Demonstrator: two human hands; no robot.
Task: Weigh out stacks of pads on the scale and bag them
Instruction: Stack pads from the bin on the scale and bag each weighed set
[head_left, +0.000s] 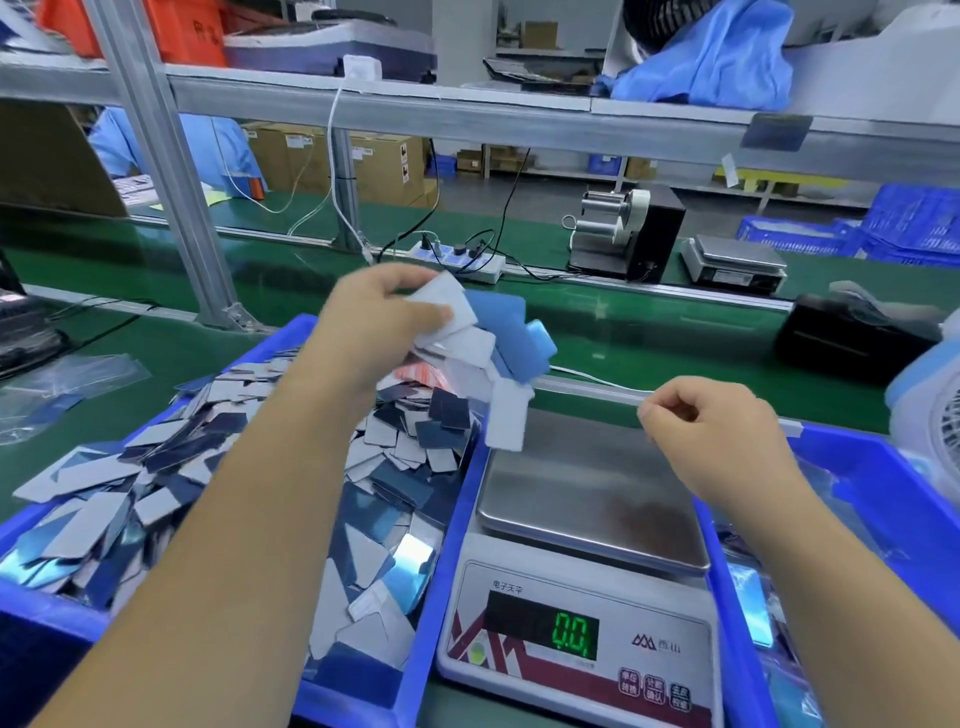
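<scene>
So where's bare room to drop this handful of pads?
The scale pan is bare, bordered by the left bin's wall and the right bin; its readout shows 0.0. The left bin is heaped with loose pads. The handful held by the left hand overhangs the pan's far corner.

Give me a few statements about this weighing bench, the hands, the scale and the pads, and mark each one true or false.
1. The scale display reads 0.0. True.
2. A stack of pads already sits on the scale's steel pan. False: the pan is bare; the pads are above its far left corner, not resting on it.
3. The left hand grips a bunch of pads above the bench. True.
4. The right hand holds a bunch of blue pads. False: its fingers are curled over the scale's right side, with no pads in them.
5. The blue bin left of the scale holds loose pads. True.
</scene>
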